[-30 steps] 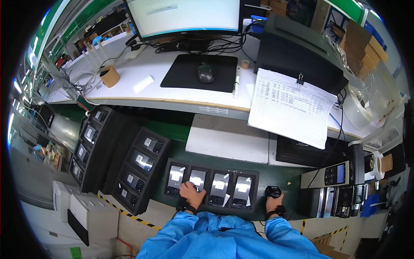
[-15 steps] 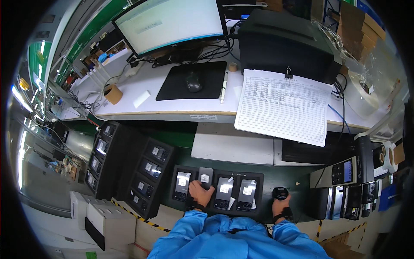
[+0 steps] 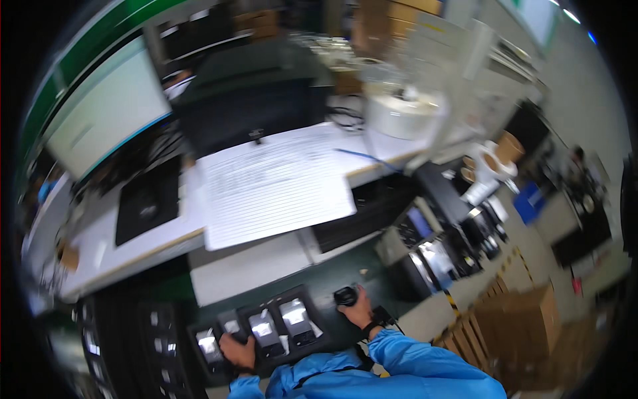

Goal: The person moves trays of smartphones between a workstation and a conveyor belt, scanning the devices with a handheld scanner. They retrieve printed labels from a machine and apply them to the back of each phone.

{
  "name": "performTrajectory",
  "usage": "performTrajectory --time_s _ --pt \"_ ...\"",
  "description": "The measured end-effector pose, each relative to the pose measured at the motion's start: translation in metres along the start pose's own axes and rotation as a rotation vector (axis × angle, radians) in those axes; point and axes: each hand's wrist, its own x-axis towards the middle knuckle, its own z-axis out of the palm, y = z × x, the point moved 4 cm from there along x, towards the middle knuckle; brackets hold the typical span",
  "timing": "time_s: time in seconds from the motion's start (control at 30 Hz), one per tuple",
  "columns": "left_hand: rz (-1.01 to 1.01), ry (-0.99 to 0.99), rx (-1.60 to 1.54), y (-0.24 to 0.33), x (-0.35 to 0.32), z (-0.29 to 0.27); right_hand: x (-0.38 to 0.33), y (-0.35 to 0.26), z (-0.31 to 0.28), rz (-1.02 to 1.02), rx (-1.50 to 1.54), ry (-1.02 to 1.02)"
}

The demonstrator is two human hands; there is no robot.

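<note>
A black tray [image 3: 280,306] lies at the front of the dark green bench, with phones in its slots. My left hand [image 3: 239,352] is closed on the lower part of a grey phone [image 3: 230,324] with a pale label, second from the left. Beside it are a leftmost phone [image 3: 209,346] and two to the right, a labelled phone [image 3: 264,329] and the rightmost phone [image 3: 296,315]. White slips stick out beside these two. Right of the tray, my right hand [image 3: 359,310] is closed around a black round-topped handheld device [image 3: 345,296]. Motion blurs the picture.
More black trays [image 3: 161,349] with phones stand at the lower left. A label printer [image 3: 425,249] is to my right, near cardboard boxes [image 3: 517,322]. Over the shelf edge ahead hangs a printed sheet [image 3: 276,193], clipped by a black box [image 3: 249,100]; a monitor [image 3: 106,110] stands left.
My view has swung right, so the bench shifts left in the picture and boxes at the right come in. Both hands keep their holds, at about the same places by the tray.
</note>
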Motion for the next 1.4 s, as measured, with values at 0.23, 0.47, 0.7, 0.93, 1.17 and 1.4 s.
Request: performTrajectory --time_s 0.23,0.47,0.7,0.93,1.17,1.4 --pt "0.014 -0.026 -0.058 0.012 0.005 -0.002 0.009 -0.054 -0.127 -0.095 1.236 0.321" --pt "-0.013 -0.088 -0.319 0.004 -0.013 -0.027 0.022 -0.053 -0.166 -0.097 1.523 0.39" --pt "0.05 -0.162 -0.074 -0.014 -0.037 -0.028 0.03 -0.035 -0.163 -0.113 1.269 0.547" --pt "0.054 -0.098 -0.085 -0.019 -0.037 -0.031 0.041 -0.043 -0.2 -0.111 1.068 0.707" --pt "0.049 -0.175 -0.081 -0.02 -0.033 -0.046 0.042 0.039 -0.174 0.047 0.624 0.871" --pt "0.025 -0.097 -0.176 -0.021 -0.034 -0.054 -0.118 -0.03 0.134 -0.018 0.591 -0.666"
